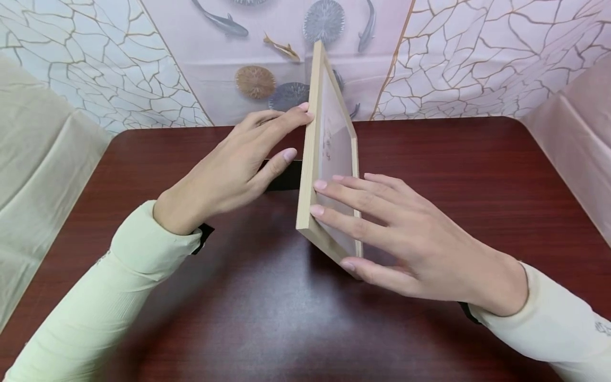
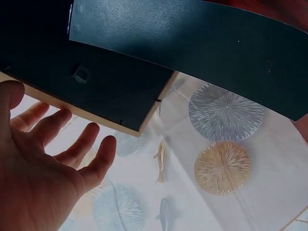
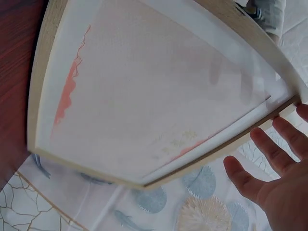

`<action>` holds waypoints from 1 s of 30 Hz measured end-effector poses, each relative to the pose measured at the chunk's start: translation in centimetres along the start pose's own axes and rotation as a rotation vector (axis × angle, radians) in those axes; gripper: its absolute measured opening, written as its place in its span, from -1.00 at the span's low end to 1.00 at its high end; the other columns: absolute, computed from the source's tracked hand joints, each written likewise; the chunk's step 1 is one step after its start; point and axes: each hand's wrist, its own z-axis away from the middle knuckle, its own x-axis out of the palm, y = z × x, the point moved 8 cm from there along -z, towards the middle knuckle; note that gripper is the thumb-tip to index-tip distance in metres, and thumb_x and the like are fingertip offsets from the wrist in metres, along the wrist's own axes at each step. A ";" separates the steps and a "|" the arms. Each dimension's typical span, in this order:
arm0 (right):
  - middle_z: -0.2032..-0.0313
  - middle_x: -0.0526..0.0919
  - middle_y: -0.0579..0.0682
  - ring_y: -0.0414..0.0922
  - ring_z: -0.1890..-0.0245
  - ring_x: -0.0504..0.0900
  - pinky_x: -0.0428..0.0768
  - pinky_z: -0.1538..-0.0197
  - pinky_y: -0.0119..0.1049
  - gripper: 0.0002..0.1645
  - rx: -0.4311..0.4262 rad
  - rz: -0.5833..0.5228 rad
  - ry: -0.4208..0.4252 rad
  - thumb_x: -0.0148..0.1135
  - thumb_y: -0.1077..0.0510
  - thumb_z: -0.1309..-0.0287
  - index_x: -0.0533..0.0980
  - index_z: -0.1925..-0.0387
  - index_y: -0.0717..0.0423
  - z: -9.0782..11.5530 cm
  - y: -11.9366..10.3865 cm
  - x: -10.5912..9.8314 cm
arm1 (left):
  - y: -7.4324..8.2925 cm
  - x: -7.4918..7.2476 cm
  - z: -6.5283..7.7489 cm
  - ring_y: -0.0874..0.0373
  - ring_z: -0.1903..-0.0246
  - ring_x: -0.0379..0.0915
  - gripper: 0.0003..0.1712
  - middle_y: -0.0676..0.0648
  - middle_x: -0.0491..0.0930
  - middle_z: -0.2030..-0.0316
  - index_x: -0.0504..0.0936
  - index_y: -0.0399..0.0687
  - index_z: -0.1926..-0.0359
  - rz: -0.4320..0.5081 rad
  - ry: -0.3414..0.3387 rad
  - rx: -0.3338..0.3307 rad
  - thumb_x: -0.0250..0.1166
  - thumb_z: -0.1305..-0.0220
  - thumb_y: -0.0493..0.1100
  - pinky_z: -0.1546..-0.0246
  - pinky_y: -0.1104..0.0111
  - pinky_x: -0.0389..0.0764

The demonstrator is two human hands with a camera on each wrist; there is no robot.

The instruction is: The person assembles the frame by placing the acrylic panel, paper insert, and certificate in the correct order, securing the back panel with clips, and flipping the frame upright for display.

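A light wooden picture frame [image 1: 309, 138] stands edge-on on the table, its glazed front turned to the right. Behind the glazing, the right wrist view shows a pale sheet [image 3: 139, 91] with coral-red marks. Fingertips of my left hand [image 1: 238, 154] touch the frame's top edge, the thumb held apart. My right hand [image 1: 406, 233] reaches to the glazed side with spread fingers, their tips at the near part of the frame. On the frame's black back [image 2: 110, 82], a dark stand flap [image 2: 192, 48] sticks out to the left.
Under the frame lies a glossy dark red-brown table [image 1: 267, 318]. A patterned cloth [image 1: 267, 48] with fish and round motifs hangs behind it, and plain pale cloth [image 1: 43, 148] borders both sides.
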 end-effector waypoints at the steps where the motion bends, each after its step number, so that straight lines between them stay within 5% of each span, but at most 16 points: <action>1: -0.43 0.51 0.17 0.07 -0.43 0.48 0.28 -0.48 -0.03 -0.42 0.006 0.004 -0.010 0.04 -0.09 -0.58 0.51 -0.39 0.17 -0.1 0.0 0.2 | 0.0 0.0 -0.1 0.04 -0.49 0.23 -0.43 0.20 0.19 -0.61 0.26 0.18 -0.60 0.000 -0.007 0.000 -0.01 -0.67 0.02 -0.51 0.05 0.24; 7: -0.47 0.46 0.13 0.03 -0.46 0.45 0.32 -0.43 0.05 -0.38 0.020 0.016 -0.046 0.00 -0.13 -0.60 0.49 -0.41 0.16 -0.3 0.1 1.0 | -0.1 0.1 -0.1 0.01 -0.49 0.23 -0.40 0.18 0.21 -0.61 0.23 0.17 -0.62 -0.008 -0.014 0.014 0.03 -0.66 -0.02 -0.51 0.04 0.26; 14: -0.46 0.48 0.18 0.11 -0.44 0.46 0.20 -0.57 -0.10 -0.33 0.048 0.057 -0.041 -0.05 -0.17 -0.61 0.47 -0.42 0.22 0.5 1.9 0.6 | 0.0 0.0 0.8 0.00 -0.52 0.19 -0.37 0.22 0.17 -0.62 0.19 0.23 -0.63 -0.031 -0.036 0.011 0.04 -0.65 0.02 -0.51 -0.03 0.24; 17: -0.50 0.42 0.16 0.13 -0.47 0.43 0.19 -0.60 -0.07 -0.29 0.134 0.070 -0.051 -0.03 -0.20 -0.60 0.41 -0.47 0.20 1.2 4.9 0.2 | 0.4 -0.3 1.8 -0.02 -0.54 0.18 -0.37 0.21 0.16 -0.63 0.22 0.21 -0.62 -0.041 -0.026 0.015 0.08 -0.64 0.00 -0.44 -0.12 0.28; 24: -0.58 0.30 0.05 0.14 -0.58 0.28 0.18 -0.61 0.09 -0.24 0.433 0.045 -0.113 0.25 0.18 -0.40 0.30 -0.57 0.05 0.8 14.6 -1.1 | 3.8 -1.1 4.5 -0.13 -0.49 0.27 -0.40 0.06 0.26 -0.60 0.36 0.07 -0.55 -0.097 0.071 0.144 0.15 -0.56 -0.12 -0.22 -0.12 0.43; 30: -0.57 0.34 0.04 0.09 -0.59 0.27 0.18 -0.61 0.05 -0.27 0.465 0.031 -0.094 0.13 0.35 -0.38 0.35 -0.55 0.02 -1.8 18.6 -1.4 | 7.2 -1.3 6.3 -0.17 -0.45 0.32 -0.34 -0.05 0.35 -0.55 0.42 0.04 -0.51 -0.220 0.096 0.263 0.11 -0.42 -0.33 -0.24 -0.08 0.47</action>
